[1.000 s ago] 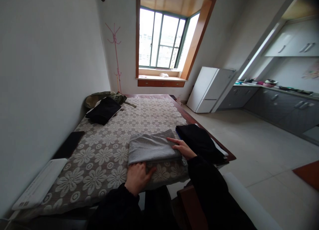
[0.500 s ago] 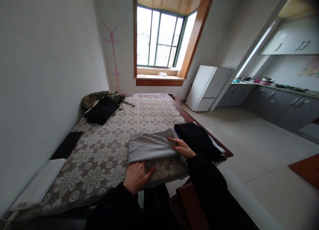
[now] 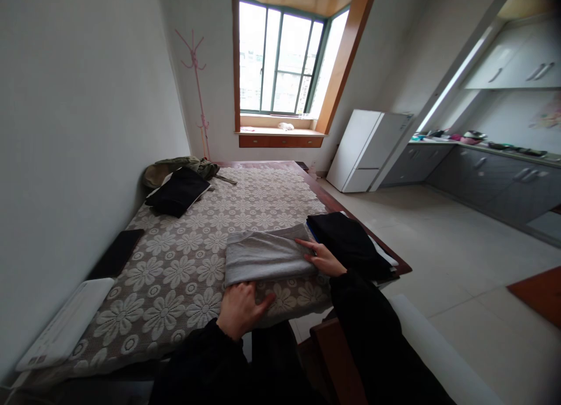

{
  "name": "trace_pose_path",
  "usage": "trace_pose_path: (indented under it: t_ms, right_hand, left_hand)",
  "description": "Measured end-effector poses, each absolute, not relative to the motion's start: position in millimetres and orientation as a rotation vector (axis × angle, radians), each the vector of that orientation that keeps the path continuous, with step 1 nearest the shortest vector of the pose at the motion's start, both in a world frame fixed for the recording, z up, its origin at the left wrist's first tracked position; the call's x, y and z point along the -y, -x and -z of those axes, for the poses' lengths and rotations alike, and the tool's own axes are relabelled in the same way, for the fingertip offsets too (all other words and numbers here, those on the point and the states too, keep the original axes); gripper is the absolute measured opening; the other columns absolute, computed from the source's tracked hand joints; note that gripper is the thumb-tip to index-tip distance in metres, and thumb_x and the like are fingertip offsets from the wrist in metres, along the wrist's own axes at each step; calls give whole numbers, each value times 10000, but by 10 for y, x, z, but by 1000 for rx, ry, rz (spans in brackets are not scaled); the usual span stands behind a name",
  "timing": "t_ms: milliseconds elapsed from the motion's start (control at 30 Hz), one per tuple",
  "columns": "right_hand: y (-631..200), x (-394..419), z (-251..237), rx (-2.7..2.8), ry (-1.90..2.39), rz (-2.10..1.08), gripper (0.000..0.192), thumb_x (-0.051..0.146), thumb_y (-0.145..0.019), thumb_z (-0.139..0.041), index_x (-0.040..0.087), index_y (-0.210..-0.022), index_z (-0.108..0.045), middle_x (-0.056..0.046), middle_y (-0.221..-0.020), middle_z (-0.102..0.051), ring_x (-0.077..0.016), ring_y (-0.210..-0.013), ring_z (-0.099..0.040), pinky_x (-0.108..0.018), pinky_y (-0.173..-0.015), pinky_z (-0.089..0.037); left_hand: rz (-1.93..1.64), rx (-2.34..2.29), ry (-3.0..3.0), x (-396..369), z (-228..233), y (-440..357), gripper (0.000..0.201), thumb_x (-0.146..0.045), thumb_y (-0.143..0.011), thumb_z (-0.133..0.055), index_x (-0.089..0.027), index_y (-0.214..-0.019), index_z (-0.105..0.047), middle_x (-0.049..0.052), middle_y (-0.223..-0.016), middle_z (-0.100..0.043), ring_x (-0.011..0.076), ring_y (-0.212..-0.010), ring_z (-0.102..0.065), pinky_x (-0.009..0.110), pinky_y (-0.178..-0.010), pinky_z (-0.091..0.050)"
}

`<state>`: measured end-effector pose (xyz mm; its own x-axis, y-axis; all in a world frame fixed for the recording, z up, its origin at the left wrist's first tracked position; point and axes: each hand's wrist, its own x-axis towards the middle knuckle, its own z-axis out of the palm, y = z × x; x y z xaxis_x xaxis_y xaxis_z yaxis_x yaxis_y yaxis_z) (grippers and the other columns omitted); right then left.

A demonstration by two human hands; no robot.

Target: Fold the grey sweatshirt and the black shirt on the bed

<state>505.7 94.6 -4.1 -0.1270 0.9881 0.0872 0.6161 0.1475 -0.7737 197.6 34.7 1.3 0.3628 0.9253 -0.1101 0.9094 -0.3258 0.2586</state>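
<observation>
Grey cloth, folded into a flat rectangle, lies on the flower-patterned cover in front of me, near the bed's close edge. My left hand rests at its 6 o'clock edge, palm down and fingers spread flat, the fingertips touching the fold's near hem; it grips nothing. My right hand lies at the cloth's 3 o'clock end, fingers stretched out and pressed flat on the right edge, open as well, with no fabric pinched that I can see. Both my sleeves are dark.

Just beside my right hand, at 3 o'clock of the grey cloth, sits a stack of folded black clothes by the bed's right rim, with something white showing under it. At 10 o'clock, well apart, a black folded garment lies on a white sheet, and an olive-green bundle is bunched behind it against the wall. At 9 o'clock a dark flat slab lies along the wall side, and at 8 o'clock a white flat device.

Beyond the bed at 12 o'clock stands a window, with a pink coat stand to its left. At 2 o'clock a white fridge stands on the tiled floor, beside grey kitchen cabinets.
</observation>
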Motion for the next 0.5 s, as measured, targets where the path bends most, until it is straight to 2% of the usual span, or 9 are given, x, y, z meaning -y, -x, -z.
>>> trace_pose_path:
  t_ms: [167, 300, 500]
  right_hand:
    - [-5086, -950, 84, 1894, 1644, -710, 666, 257, -791, -603, 179, -1453, -586, -112, -1549, -510, -376, -1492, -352, -518, -1235, -252]
    - [-5117, -975, 64, 1972, 1709, -679, 687, 245, -793, -599, 175, -1475, -560, -128, -1581, -463, -365, -1482, -375, -495, -1229, -275]
    - [-5152, -998, 42, 2022, 1690, -707, 660, 242, -822, -562, 175, -1478, -552, -119, -1534, -529, -339, -1511, -329, -507, -1232, -263]
  left_hand:
    - [-81, -1593, -2370, -352, -19, -1961, 719, -736, -943, -339, -136, -1064, -715, 186, -996, -766, 352, -1011, -713, 434, -897, -499]
    - [-105, -1585, -2396, -348, 4, -1958, 721, -737, -942, -340, -137, -1096, -707, 181, -1012, -767, 357, -1009, -710, 442, -885, -503]
    - [-115, -1592, -2410, -341, 0, -1954, 705, -734, -944, -345, -153, -1121, -703, 170, -1027, -768, 351, -1019, -708, 434, -889, -503]
